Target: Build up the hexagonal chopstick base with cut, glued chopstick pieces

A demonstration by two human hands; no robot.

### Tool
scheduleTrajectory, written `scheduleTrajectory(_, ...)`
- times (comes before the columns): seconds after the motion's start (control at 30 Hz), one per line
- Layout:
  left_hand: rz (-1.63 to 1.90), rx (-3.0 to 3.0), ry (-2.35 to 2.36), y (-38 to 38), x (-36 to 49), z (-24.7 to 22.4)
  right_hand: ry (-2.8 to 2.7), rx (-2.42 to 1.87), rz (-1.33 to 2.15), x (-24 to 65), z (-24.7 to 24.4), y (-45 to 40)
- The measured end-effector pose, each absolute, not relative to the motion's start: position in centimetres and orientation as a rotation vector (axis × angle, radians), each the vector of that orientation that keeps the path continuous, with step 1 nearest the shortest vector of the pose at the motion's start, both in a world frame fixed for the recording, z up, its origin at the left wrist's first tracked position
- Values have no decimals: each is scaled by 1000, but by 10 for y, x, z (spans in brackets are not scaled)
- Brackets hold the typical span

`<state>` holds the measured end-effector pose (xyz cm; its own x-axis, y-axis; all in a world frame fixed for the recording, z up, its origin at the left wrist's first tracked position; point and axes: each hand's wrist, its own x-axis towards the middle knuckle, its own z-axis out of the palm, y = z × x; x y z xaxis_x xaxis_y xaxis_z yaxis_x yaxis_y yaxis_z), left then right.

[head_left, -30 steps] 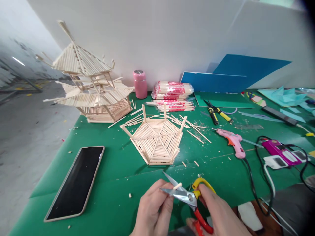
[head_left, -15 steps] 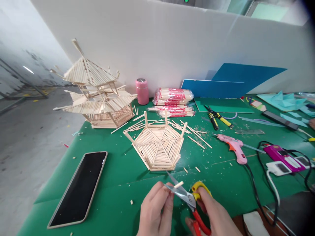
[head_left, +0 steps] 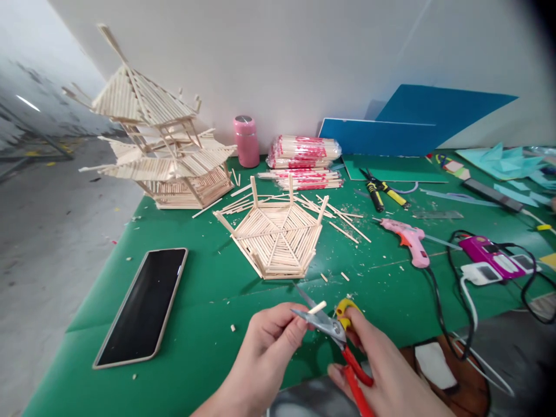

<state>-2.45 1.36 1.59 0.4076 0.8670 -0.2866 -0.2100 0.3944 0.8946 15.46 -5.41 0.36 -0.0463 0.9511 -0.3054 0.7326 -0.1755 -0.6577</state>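
Head view: blades parted, stick between them; no cut through the wood visible.
Left hand (head_left: 271, 341): grip narrow, thumb and fingertips pinching the near end of a short stick (head_left: 318, 307). Compared with half a second ago, the hand is laid over further, thumb stretched toward the blades and more wrist in view.
Right hand (head_left: 382, 359): grip wrapped on the scissors (head_left: 333, 329), thumb side by the yellow loop, fingers around the red one. Little change from the preceding pictures.
Short stick: off the bench (head_left: 208, 333), running up and right from the left fingertips, in front of the hexagonal stick base (head_left: 278, 237). Its far end projects past the blades, as it did a second ago.
Scissors: tips pointing up and left, gap much the same as before.
Meaning: judged as an adjusted hold, with the stick kept in cutting position and the cut incomplete. Exact blade contact cannot be told.
Hexagonal stick base: unmoved on the bench, posts standing along its far side.
Offcuts: one small offcut (head_left: 233, 328) left of the hands; two slim pieces (head_left: 334, 277) near the base. No new piece noticed.
Glue gun (head_left: 410, 240): lying to the right, unmoved, untouched.
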Motion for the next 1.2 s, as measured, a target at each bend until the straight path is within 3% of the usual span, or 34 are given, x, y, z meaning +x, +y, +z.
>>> scheduleTrajectory(0.23,725,805,875,15,-24,16,-1758,-1877,1099,151,10,-47)
scheduleTrajectory(0.57,975,1636,1100,11,-24,17,-1680,-1929,1236,144,14,-44)
scheduleTrajectory(0.97,759,848,877,9,-26,11,-1728,-1880,1230,146,20,-42)
scheduleTrajectory(1.2,837,1338,1109,9,-25,11,-1679,-1917,1179,145,16,-42)
